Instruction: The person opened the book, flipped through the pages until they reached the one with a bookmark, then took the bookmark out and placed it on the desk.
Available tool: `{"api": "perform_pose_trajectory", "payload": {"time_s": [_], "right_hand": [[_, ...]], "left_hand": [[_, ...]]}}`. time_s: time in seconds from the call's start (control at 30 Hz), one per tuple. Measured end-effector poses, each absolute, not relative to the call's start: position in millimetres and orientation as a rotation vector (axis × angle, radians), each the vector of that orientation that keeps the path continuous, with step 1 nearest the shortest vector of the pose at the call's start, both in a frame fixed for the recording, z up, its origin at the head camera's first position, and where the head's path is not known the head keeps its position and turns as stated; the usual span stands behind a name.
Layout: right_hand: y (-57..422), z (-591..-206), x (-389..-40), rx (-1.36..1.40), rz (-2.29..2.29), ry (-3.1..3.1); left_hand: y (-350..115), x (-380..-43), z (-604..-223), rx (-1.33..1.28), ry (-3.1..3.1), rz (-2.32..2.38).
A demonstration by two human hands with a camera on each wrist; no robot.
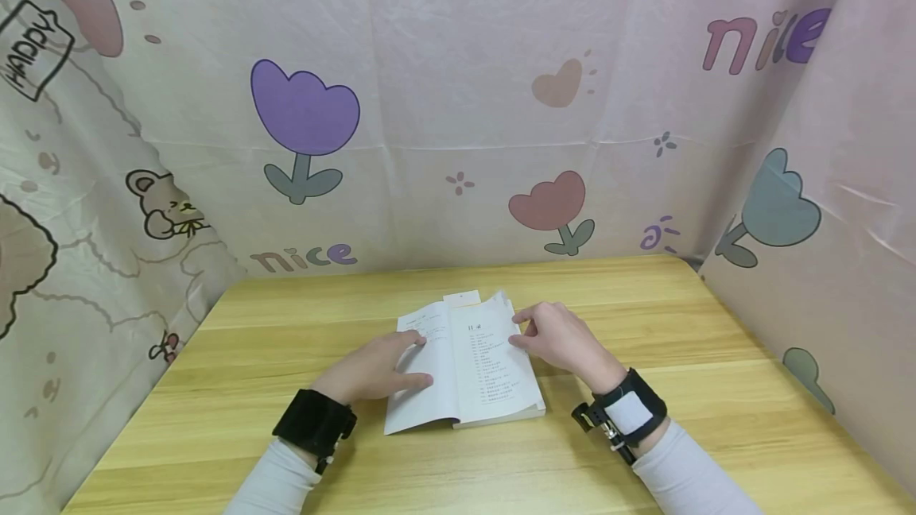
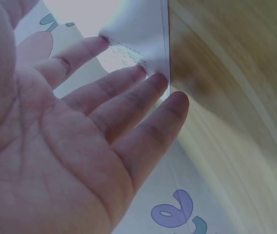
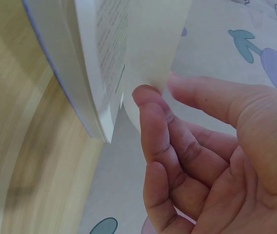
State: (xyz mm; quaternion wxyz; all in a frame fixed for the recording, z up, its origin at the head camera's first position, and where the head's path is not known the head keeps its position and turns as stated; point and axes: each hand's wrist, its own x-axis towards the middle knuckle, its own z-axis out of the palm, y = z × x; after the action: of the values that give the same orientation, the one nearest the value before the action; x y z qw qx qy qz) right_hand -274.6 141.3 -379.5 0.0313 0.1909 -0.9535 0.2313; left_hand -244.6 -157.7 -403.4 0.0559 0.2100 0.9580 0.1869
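An open book [image 1: 494,376] lies on the table, its right page printed with a list of lines under a heading. The left hand [image 1: 382,368] rests on the left page with its fingers spread and fairly straight; the left wrist view shows its fingertips at the paper. At the book's right edge, the right hand [image 1: 565,338] pinches a page [image 3: 153,44] between thumb and fingers. That page is lifted away from the thicker stack of pages [image 3: 92,73] below, and its upper corner bends up in the head view.
A white card [image 1: 461,298] sticks out past the book's top edge. The book lies mid-way across a wood-grain table [image 1: 300,308]. Printed cloth [image 1: 444,102] hangs behind the table and along both sides. Each wrist wears a black strap with a small device.
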Motion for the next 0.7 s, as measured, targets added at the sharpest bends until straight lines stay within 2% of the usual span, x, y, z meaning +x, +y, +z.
{"api": "perform_pose_trajectory", "payload": {"time_s": [0.43, 0.7], "right_hand": [[137.7, -375.7, -272.3, 0.643, 0.852, -2.87], [137.1, -374.8, -271.3, 0.779, 0.966, -2.794]], "left_hand": [[-160.8, -245.3, -401.5, 0.66, 2.885, 0.582], [-160.4, -243.9, -400.4, 0.613, 2.877, 0.615]]}}
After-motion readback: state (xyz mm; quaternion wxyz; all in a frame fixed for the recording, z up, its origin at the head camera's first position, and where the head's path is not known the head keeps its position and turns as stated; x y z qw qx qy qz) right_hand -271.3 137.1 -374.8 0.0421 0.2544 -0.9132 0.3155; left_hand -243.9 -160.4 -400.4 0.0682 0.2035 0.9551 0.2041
